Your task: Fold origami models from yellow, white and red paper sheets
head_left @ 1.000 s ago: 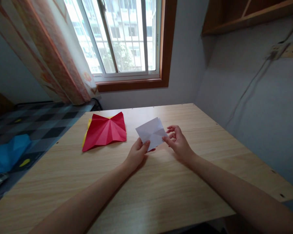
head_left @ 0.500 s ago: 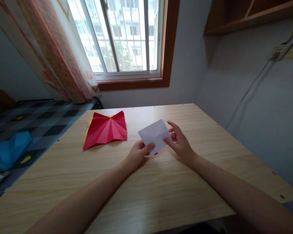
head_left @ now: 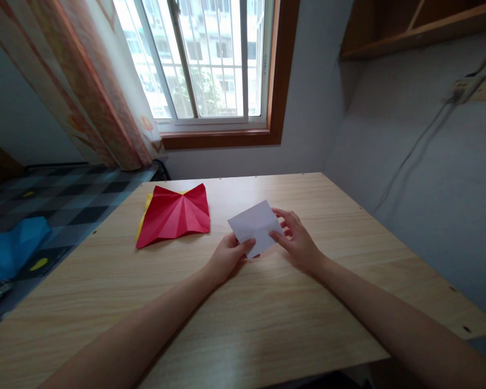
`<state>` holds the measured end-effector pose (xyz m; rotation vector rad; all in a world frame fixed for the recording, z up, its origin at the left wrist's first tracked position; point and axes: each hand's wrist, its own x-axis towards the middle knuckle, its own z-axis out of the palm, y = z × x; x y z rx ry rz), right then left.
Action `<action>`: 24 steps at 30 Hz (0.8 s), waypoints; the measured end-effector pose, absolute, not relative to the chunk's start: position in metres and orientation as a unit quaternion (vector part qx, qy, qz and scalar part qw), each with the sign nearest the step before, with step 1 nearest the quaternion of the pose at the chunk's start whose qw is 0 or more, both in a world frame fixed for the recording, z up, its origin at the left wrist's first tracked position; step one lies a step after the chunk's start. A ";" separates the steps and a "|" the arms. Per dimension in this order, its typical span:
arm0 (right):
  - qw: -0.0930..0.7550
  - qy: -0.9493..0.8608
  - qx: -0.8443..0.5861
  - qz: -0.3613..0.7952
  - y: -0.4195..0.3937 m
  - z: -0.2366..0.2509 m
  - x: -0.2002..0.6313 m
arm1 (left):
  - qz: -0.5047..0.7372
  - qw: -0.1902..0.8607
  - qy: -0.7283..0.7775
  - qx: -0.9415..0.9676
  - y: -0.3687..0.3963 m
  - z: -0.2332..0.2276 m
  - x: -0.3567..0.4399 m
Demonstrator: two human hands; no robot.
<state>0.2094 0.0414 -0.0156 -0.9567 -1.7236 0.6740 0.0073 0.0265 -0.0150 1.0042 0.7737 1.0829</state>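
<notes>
1. The small white square sheet of folded paper (head_left: 254, 227) is held just above the pale wooden table (head_left: 267, 319), between both hands, with its far corner pointing away from the person.
2. The left hand (head_left: 227, 256) pinches the sheet's near-left edge, thumb on top and fingers underneath.
3. The right hand (head_left: 297, 240) pinches the near-right edge between thumb and forefinger; its other fingers curl loosely behind the paper and seem not to touch it, though the view is too small to be sure.
4. The sheet looks very light and thin. It should bend at a touch and hold any crease, so a firm squeeze in the wrong place would probably mark it.
5. Edges and corners look like the best places to hold, as both grips now do; the middle would likely buckle.
6. To the left of the left-hand grip, well apart from it, a red pleated paper piece (head_left: 174, 216) lies flat on the table over a yellow sheet (head_left: 146, 205) that peeks out beneath.
</notes>
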 end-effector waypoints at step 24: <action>0.503 -0.810 -0.268 0.137 0.030 -0.009 0.205 | 0.460 0.715 0.354 0.390 0.027 -0.001 0.005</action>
